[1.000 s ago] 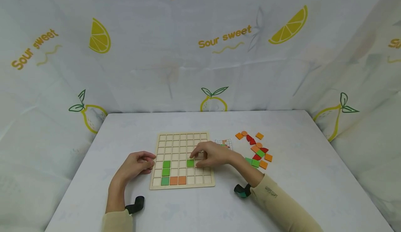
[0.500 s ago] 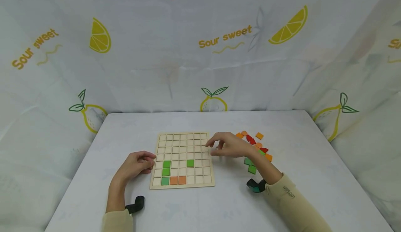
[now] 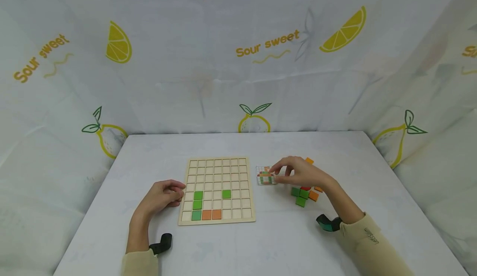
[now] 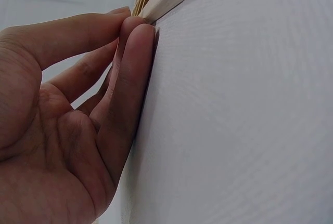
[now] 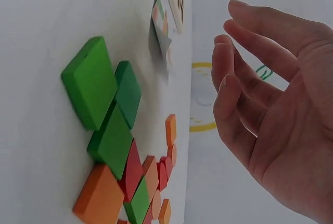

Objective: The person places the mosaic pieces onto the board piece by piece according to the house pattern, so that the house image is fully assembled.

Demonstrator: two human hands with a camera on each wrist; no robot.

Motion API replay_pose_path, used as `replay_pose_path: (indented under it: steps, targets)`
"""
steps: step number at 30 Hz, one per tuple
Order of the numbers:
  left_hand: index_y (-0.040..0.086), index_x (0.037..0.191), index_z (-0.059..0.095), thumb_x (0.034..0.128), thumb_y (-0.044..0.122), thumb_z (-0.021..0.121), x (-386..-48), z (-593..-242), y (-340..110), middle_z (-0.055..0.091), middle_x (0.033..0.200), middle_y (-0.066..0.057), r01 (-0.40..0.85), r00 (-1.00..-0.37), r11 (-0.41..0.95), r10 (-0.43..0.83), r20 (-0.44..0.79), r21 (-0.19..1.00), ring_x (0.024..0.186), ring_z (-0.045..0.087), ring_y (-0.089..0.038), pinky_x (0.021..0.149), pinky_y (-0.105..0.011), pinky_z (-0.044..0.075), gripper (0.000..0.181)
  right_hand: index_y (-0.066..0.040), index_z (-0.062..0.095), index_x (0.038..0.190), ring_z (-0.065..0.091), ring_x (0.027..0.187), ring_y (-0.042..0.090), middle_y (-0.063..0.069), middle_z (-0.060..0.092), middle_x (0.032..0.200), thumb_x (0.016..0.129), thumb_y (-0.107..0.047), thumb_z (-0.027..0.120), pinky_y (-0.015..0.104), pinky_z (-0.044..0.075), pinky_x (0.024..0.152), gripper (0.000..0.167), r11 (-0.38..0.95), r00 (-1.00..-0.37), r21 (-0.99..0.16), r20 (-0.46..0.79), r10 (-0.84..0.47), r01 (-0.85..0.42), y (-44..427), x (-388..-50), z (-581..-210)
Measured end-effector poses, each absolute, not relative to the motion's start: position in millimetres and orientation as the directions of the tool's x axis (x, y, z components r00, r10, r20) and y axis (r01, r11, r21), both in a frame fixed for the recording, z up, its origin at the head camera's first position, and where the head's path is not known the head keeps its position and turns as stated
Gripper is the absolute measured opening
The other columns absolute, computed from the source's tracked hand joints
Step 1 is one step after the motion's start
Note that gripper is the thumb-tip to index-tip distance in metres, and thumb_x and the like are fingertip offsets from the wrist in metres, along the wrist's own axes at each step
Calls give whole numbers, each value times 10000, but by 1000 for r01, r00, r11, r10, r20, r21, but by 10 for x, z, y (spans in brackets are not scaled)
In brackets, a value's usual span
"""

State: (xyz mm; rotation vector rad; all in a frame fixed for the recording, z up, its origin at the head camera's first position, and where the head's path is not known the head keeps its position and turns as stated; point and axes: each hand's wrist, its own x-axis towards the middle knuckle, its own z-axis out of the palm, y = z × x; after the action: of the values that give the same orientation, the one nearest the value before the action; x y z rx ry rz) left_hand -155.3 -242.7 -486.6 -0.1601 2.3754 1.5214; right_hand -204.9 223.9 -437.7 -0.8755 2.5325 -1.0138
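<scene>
Our grid board (image 3: 218, 187) lies nearer the worktop's (image 3: 231, 251) left edge than its right, well apart from the far edge. Three green tiles (image 3: 197, 204) run up its second column from the left, two orange tiles (image 3: 216, 214) follow the lowest one, and a single green tile (image 3: 226, 194) sits apart. Our left hand (image 3: 159, 196) rests with gathered fingertips at the board's left edge; light contact there should steady it. Right of the board lies the card (image 3: 263, 180), partly covered; we'd do well to keep its printed grid readable. Our right hand (image 3: 301, 171) is held above, fingers bent and apart, pinching nothing. Among the loose tiles (image 5: 89, 82), farther toward the worktop's right edge, an outer one looks easiest to pinch by opposite sides without nudging its neighbours.
</scene>
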Motion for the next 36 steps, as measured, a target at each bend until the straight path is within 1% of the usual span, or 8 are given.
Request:
replay_pose_path:
  steps: [7, 12, 15, 18, 21, 29, 36]
  targets:
    - [17, 1211, 670, 923, 106, 727, -1547, -4858, -2424, 675, 968, -95, -264, -944, 426, 71, -323, 865, 816, 666, -155, 717, -279, 617, 307, -122, 733, 1193, 651, 782, 141, 38, 720, 1092, 930, -316, 753, 245, 553, 633, 327, 612, -797, -702, -106, -595, -363, 2451, -2012, -4416]
    - [27, 1212, 672, 921, 106, 727, -1556, -4869, -2423, 679, 967, -93, -265, -944, 433, 65, -324, 861, 813, 669, -154, 717, -275, 618, 307, -91, 724, 1194, 672, 746, 190, 98, 723, 1112, 938, -283, 747, 249, 559, 638, 321, 606, -794, -725, -137, -593, -328, 2558, -2000, -4469]
    - [33, 1210, 674, 919, 107, 727, -1563, -4878, -2423, 680, 962, -87, -270, -943, 434, 62, -328, 860, 814, 670, -153, 718, -272, 617, 305, -107, 727, 1190, 652, 741, 175, 82, 729, 1126, 922, -290, 764, 230, 541, 658, 327, 631, -800, -713, -165, -576, -306, 2617, -1985, -4499]
    - [30, 1210, 673, 918, 107, 724, -1565, -4881, -2423, 680, 959, -85, -272, -942, 434, 63, -330, 859, 817, 671, -151, 718, -272, 616, 305, -129, 735, 1177, 600, 718, 133, 37, 734, 1102, 901, -295, 786, 211, 508, 656, 326, 663, -804, -688, -197, -561, -294, 2669, -1961, -4531]
    - [32, 1208, 674, 917, 105, 726, -1563, -4878, -2421, 679, 962, -85, -279, -940, 430, 59, -335, 858, 818, 672, -149, 720, -274, 617, 304, -130, 736, 1168, 580, 715, 107, 11, 738, 1082, 892, -275, 795, 203, 505, 655, 317, 676, -801, -676, -213, -560, -293, 2718, -1939, -4570]
    - [29, 1208, 677, 917, 110, 731, -1553, -4860, -2405, 680, 966, -93, -275, -943, 440, 48, -328, 855, 813, 666, -153, 714, -284, 619, 307, -125, 743, 1122, 569, 717, 101, -1, 725, 993, 852, -230, 833, 196, 497, 630, 304, 679, -811, -667, -190, -553, -306, 2753, -1889, -4637]
    - [27, 1208, 676, 917, 105, 727, -1545, -4852, -2409, 679, 963, -92, -272, -943, 433, 58, -328, 859, 820, 668, -155, 719, -280, 616, 305, -128, 741, 1104, 566, 717, 91, -9, 708, 935, 872, -258, 812, 196, 495, 637, 275, 682, -824, -654, -155, -546, -328, 2729, -1880, -4672]
